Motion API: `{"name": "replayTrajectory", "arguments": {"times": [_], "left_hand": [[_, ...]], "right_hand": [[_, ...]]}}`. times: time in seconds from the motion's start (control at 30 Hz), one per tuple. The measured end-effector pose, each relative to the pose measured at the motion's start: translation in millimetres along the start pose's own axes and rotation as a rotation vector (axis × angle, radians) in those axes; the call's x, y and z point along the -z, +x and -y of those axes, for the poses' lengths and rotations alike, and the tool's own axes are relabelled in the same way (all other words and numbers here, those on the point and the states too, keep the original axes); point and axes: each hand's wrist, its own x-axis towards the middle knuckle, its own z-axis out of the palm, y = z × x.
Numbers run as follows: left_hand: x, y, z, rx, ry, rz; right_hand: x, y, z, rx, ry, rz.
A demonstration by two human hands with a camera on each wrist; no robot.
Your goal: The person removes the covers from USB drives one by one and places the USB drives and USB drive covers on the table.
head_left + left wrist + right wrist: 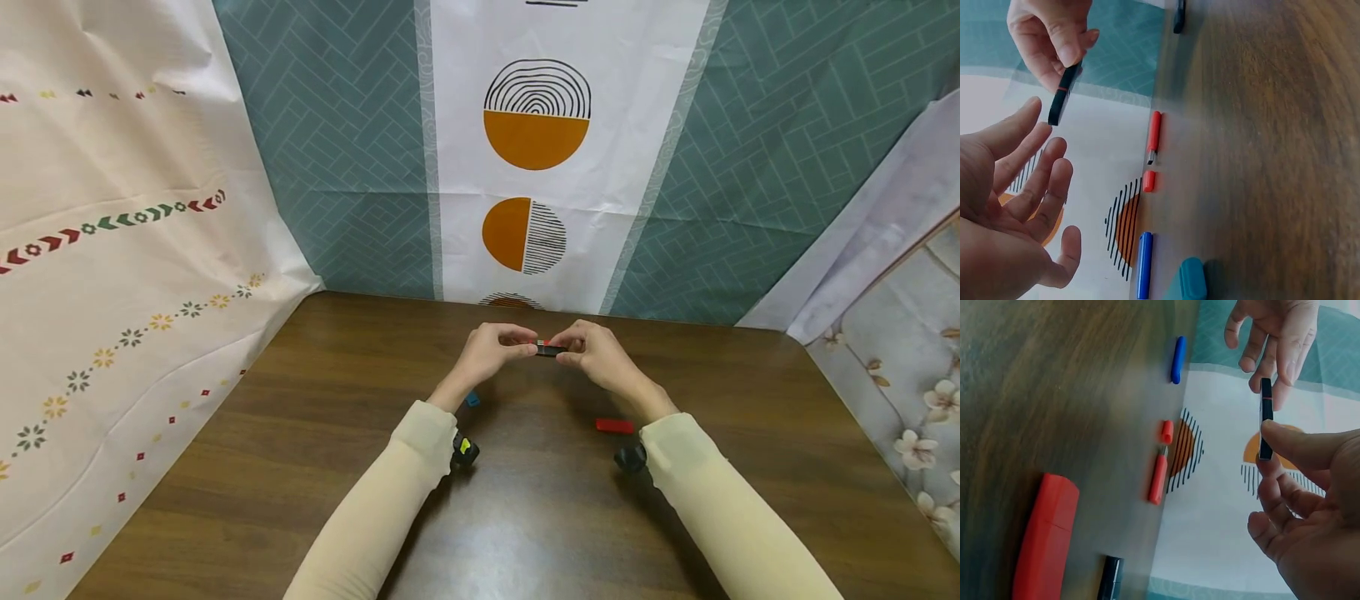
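Observation:
My right hand (596, 350) pinches a slim, flat black stick (1265, 419) between thumb and fingers, holding it up over the far part of the table. A thin red line crosses the stick. My left hand (491, 348) is at the stick's other end, fingers spread and loosely bent; in the left wrist view its thumb and fingertips are close to that end. Below and beyond the hands, an uncapped red pen (1154, 131) with a dark tip lies beside its short red cap (1149, 181).
On the wooden table (517, 517) lie a blue pen (1144, 265), a teal boxy piece (1193, 279) on the left, a larger red boxy piece (1047, 537) on the right and a black pen-like piece (1110, 578). A patterned cloth (352, 167) hangs behind the table.

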Motion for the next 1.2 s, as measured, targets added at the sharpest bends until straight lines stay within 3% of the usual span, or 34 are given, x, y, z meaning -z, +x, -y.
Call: {"name": "replayTrajectory", "arguments": {"times": [0.37, 0.6, 1.2], "left_hand": [[3.0, -8.3, -0.4, -0.022, 0.015, 0.003], [1.6, -11.1, -1.0, -0.015, 0.036, -0.021], [1.0, -15.6, 3.6, 0.009, 0.036, -0.038]], "right_hand": [[-8.3, -5.8, 6.2, 0.035, -0.032, -0.049], [-13.0, -10.6, 14.1, 0.062, -0.078, -0.075], [-24.9, -12.0, 16.5, 0.090, -0.073, -0.118]]}}
